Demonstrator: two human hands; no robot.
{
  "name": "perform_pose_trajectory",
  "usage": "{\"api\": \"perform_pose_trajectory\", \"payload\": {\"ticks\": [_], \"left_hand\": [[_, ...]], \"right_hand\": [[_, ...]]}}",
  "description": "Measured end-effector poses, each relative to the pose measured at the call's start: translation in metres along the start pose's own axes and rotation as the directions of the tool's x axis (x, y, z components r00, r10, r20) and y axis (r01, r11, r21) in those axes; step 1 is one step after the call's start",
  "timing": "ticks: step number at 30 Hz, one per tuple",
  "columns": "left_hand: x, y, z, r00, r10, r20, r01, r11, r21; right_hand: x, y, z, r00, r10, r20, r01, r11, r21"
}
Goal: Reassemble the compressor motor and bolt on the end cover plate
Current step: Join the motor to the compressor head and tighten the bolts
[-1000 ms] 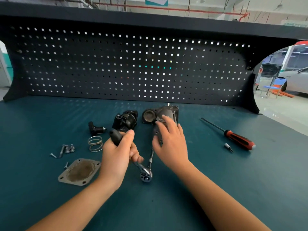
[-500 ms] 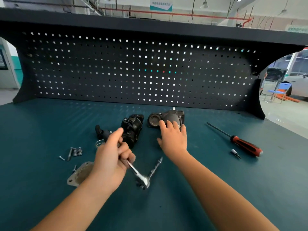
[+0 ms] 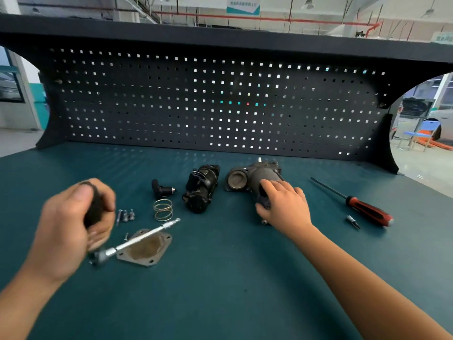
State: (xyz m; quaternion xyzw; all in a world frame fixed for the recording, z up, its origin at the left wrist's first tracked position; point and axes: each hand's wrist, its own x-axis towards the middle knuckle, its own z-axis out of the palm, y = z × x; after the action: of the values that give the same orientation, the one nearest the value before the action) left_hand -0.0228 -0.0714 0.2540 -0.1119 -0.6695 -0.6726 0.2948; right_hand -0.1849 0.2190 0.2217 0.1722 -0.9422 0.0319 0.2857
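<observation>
Blurred left grip point(image 3: 71, 229) clenched round ratchet point(image 3: 94, 209), left of motor housing point(image 3: 259, 175); right grip point(image 3: 285, 204) clasping housing's hidden near end, axis running near-to-far.

Black motor point(image 3: 201, 190) lies on its side beside the grey housing point(image 3: 255, 180); the rust-stained cover plate point(image 3: 147, 250) lies flat nearer, 3 bolts point(image 3: 125, 215) close by.

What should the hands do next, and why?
Probably lay the ratchet down at the left: the left hand grips its handle, yet the black motor lies apart from the grey housing held by the right hand, and the cover plate and bolts lie loose, so nothing is ready to tighten.
</observation>
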Motion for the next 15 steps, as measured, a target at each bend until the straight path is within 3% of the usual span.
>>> {"api": "perform_pose_trajectory", "payload": {"ticks": [2,4,6,10,13,15], "left_hand": [[-0.001,-0.008,-0.026,0.986,0.166,0.007,-0.16,0.939,0.305],[-0.001,-0.014,-0.045,0.949,0.291,0.123,-0.303,0.731,0.611],[0.001,-0.021,-0.056,0.928,0.319,0.194,-0.34,0.508,0.792],[0.012,-0.039,-0.078,0.945,0.276,0.176,-0.255,0.283,0.925],[0.021,-0.059,-0.101,0.978,0.075,0.192,-0.206,0.266,0.942],[0.023,-0.07,-0.109,0.966,-0.036,0.257,-0.247,0.175,0.953]], "right_hand": [[0.001,0.002,-0.002,1.0,0.009,0.004,-0.009,1.0,0.02],[0.006,0.003,-0.004,0.999,0.039,0.024,-0.04,0.999,0.021],[0.009,0.003,-0.005,0.996,0.065,0.056,-0.064,0.998,-0.023],[0.008,0.002,-0.003,0.972,0.193,0.131,-0.186,0.98,-0.067],[0.009,-0.001,-0.003,0.969,0.211,0.127,-0.203,0.976,-0.075],[0.01,-0.004,-0.005,0.97,0.212,0.119,-0.202,0.976,-0.086]]}}
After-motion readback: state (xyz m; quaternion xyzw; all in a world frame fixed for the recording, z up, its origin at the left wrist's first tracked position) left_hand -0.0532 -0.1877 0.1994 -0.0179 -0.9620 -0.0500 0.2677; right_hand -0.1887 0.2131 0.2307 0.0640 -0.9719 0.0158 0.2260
